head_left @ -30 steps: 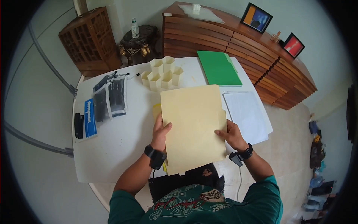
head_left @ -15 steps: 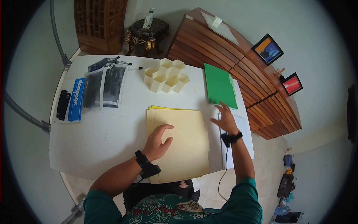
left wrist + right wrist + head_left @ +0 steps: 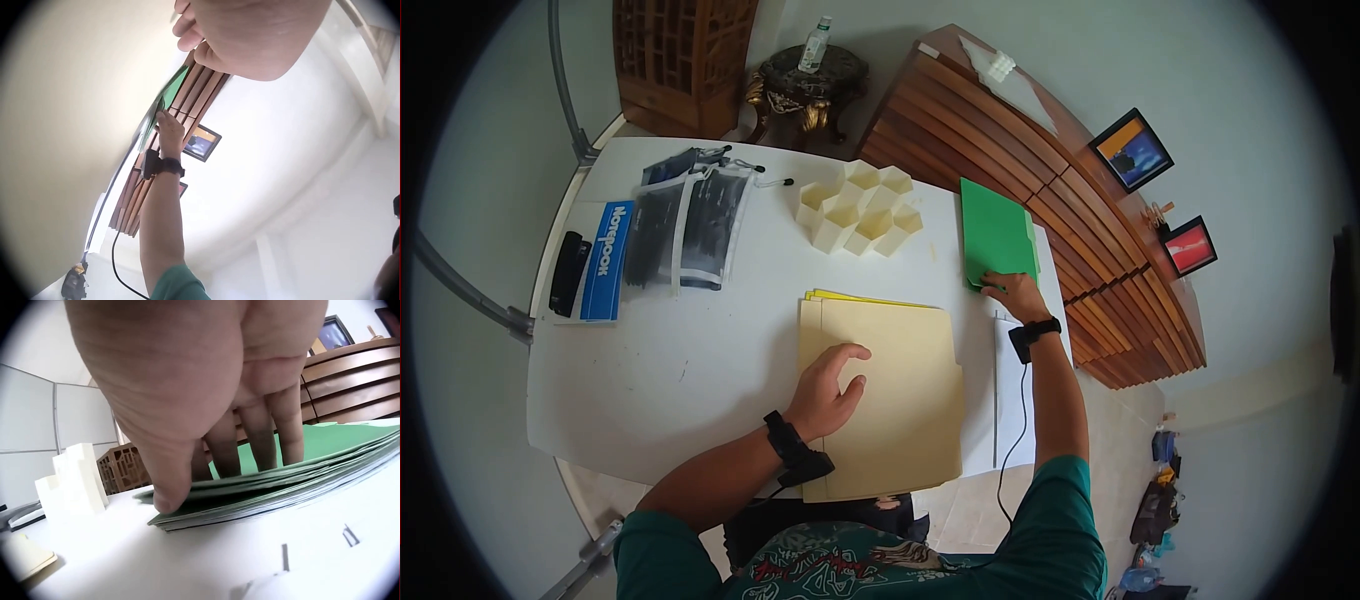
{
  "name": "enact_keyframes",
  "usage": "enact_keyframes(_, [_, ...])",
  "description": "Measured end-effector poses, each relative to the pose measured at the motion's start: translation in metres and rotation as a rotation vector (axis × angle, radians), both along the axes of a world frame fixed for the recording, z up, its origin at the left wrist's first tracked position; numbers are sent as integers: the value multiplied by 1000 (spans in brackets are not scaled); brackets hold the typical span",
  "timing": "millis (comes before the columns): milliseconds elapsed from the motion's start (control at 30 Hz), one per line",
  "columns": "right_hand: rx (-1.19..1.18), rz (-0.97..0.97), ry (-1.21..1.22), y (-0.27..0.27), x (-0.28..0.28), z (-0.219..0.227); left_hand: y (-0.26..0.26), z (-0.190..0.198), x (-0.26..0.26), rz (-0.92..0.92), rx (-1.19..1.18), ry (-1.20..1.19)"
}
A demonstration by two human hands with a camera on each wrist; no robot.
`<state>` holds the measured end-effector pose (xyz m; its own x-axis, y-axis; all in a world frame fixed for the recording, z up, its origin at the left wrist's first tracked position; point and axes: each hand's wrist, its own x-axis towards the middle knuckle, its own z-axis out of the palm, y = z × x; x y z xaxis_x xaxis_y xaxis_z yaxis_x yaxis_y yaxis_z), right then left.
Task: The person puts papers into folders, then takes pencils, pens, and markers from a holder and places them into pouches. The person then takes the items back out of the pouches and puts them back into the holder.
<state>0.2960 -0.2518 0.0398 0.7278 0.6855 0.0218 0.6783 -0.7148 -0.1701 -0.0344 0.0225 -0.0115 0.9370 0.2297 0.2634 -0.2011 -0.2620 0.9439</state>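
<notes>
In the head view, the right hand point(image 3: 1014, 296) is at the near edge of a green folder stack point(image 3: 994, 232). The right wrist view shows that hand point(image 3: 187, 381) pinching upper green folders point(image 3: 325, 447), thumb at the edge and fingers on top, with a gap above the lower ones. Cream folders point(image 3: 900, 400) lie in front of the person, a yellow edge point(image 3: 870, 298) showing behind them. The left hand point(image 3: 825, 392) is over their left part, fingers loosely bent, holding nothing; whether it touches them is unclear.
White papers point(image 3: 1012, 400) lie right of the cream folders. Hexagonal cream holders point(image 3: 860, 208) stand at the back. Mesh pouches point(image 3: 710, 225), a blue notebook point(image 3: 607, 260) and a black stapler point(image 3: 570, 272) are at the left. A cable hangs from the right wrist.
The cream folders went from both hands down onto the table. The right hand let go, moved to the green stack and pinched its near edge. The left hand released its grip and stayed over the cream folders.
</notes>
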Motion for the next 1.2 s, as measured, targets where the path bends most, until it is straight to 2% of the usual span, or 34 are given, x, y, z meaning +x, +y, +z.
enact_keyframes(100, [78,43,-14,-4,2,-8,-1,-2,0,-2,-2,-13])
enact_keyframes(167, [-33,31,-270,2,2,-12,-1,-4,1,-6,18,-21])
enact_keyframes(200, [-28,31,-277,-1,1,-8,-1,-5,2,-5,23,-27])
enact_keyframes(267, [72,-39,-517,-1,-10,8,0,-8,3,-4,11,-55])
enact_keyframes(300, [206,-24,-665,-4,-22,23,0,-9,3,-3,16,-58])
enact_keyframes(367, [363,-6,-889,7,-80,71,-2,-10,3,60,-17,-103])
enact_keyframes(400, [343,-20,-949,9,-114,89,-2,-9,3,65,-19,-105])
enact_keyframes(467, [338,12,-1026,5,-189,94,-2,-6,3,4,-202,-169])
enact_keyframes(500, [355,60,-1046,3,-228,86,-1,-5,3,6,-201,-174])
enact_keyframes(533, [344,61,-783,4,-273,78,0,-5,3,-208,-691,-29])
enact_keyframes(567, [443,67,-445,13,-314,72,0,-5,2,-425,-1177,134])
enact_keyframes(600, [393,353,-578,-10,-329,21,0,-5,2,-433,-1175,147])
enact_keyframes(667, [207,550,-165,30,-371,42,-1,-5,1,-374,-1081,166])
enact_keyframes(700, [298,594,-10,39,-377,39,-1,-6,0,-345,-1030,177])
enact_keyframes(733, [371,524,12,37,-378,39,1,-12,-1,-326,-923,204])
enact_keyframes(767, [442,454,32,31,-376,39,2,-13,0,-335,-917,220])
enact_keyframes(833, [600,46,-11,11,-367,46,2,-12,1,-351,-893,182])
enact_keyframes(900, [604,-226,-198,-1,-349,50,0,-15,3,-367,-922,156])
enact_keyframes(967, [729,-271,-127,-11,-333,50,-2,-16,3,-379,-957,121])
enact_keyframes(1033, [944,-301,105,-16,-326,41,-2,-15,3,-370,-963,110])
enact_keyframes(1067, [945,-307,102,-20,-322,35,-3,-13,3,-376,-963,113])
enact_keyframes(1133, [1059,-292,368,-24,-317,30,-4,-9,2,-352,-1000,99])
enact_keyframes(1200, [1129,-298,421,-17,-319,34,-4,-11,2,-360,-1004,104])
